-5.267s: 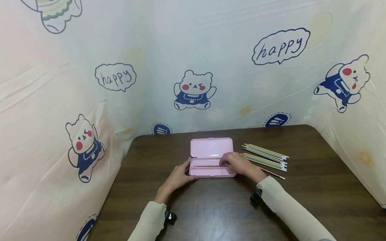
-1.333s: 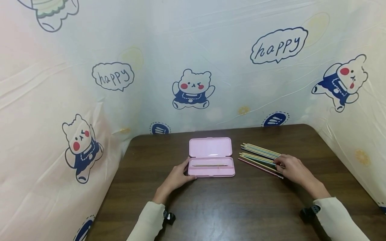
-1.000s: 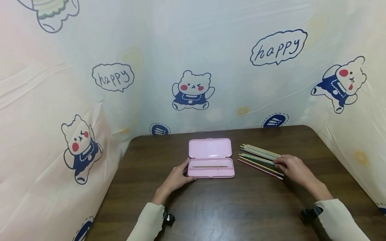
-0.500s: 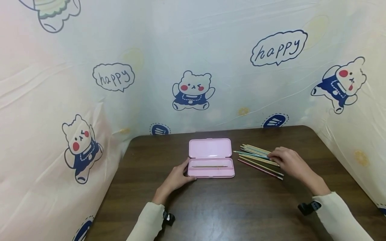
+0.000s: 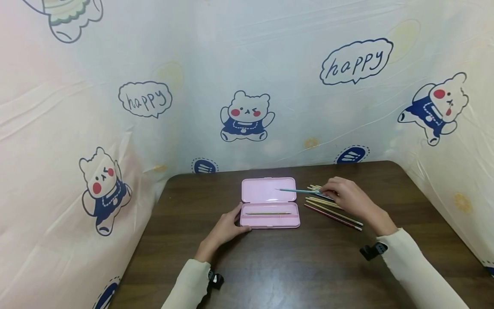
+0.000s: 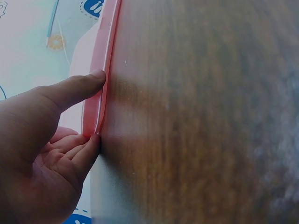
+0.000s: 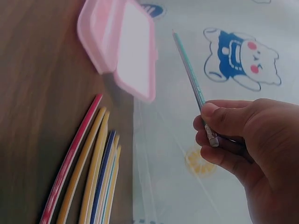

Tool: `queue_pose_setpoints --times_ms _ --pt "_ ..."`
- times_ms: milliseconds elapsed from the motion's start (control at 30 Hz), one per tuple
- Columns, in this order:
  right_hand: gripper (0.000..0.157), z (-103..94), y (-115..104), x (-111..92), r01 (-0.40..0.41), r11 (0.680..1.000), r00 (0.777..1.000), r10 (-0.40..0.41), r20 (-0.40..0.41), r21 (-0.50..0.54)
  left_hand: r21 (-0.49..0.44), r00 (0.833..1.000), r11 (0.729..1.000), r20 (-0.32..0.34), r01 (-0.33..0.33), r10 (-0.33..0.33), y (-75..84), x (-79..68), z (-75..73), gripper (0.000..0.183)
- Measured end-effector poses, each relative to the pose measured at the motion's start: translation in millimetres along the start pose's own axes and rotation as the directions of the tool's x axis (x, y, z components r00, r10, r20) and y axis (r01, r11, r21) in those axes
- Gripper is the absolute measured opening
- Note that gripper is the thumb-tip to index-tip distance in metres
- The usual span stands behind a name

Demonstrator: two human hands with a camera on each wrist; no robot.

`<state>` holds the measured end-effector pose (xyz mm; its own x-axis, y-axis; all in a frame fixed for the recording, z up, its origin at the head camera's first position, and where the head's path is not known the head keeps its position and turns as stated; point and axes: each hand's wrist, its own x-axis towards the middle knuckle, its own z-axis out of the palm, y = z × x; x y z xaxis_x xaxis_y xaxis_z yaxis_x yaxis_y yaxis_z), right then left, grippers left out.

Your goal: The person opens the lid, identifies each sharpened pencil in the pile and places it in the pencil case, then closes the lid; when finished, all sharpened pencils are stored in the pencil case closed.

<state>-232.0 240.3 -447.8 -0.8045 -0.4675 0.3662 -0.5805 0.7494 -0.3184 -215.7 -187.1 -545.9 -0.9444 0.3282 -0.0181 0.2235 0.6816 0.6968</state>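
Note:
An open pink pencil case [image 5: 270, 222] lies on the table, its lid [image 5: 256, 189] folded back and a pencil [image 5: 266, 213] along its inside. My left hand [image 5: 224, 231] holds the case by its near left corner; in the left wrist view the thumb is on the front wall and the fingers on the end. Between thumb and fingers, my right hand [image 5: 347, 197] pinches a teal pencil [image 5: 297, 190] near its eraser end. In the right wrist view this pencil [image 7: 189, 70] is raised off the table, its tip pointing away from the palm.
To the right of the case, several pencils lie on the brown table [image 5: 247, 266], among them a red pencil [image 5: 332, 216] and yellow pencils [image 5: 320, 201]. Part of that group is hidden under my right hand. A printed curtain [image 5: 185, 86] hangs behind the table.
My right hand left the case, went to the pencils, took up the teal one and has carried it left, its tip now over the lid. My left hand stays at the case.

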Motion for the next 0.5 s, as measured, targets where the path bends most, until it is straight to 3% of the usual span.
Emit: queue_pose_setpoints --times_ms 500 --pt "0.014 39.0 -24.9 46.5 0.072 0.994 0.996 -0.075 0.038 0.087 0.006 1.0 1.0 0.008 0.011 -0.011 0.2 -0.3 -0.8 0.097"
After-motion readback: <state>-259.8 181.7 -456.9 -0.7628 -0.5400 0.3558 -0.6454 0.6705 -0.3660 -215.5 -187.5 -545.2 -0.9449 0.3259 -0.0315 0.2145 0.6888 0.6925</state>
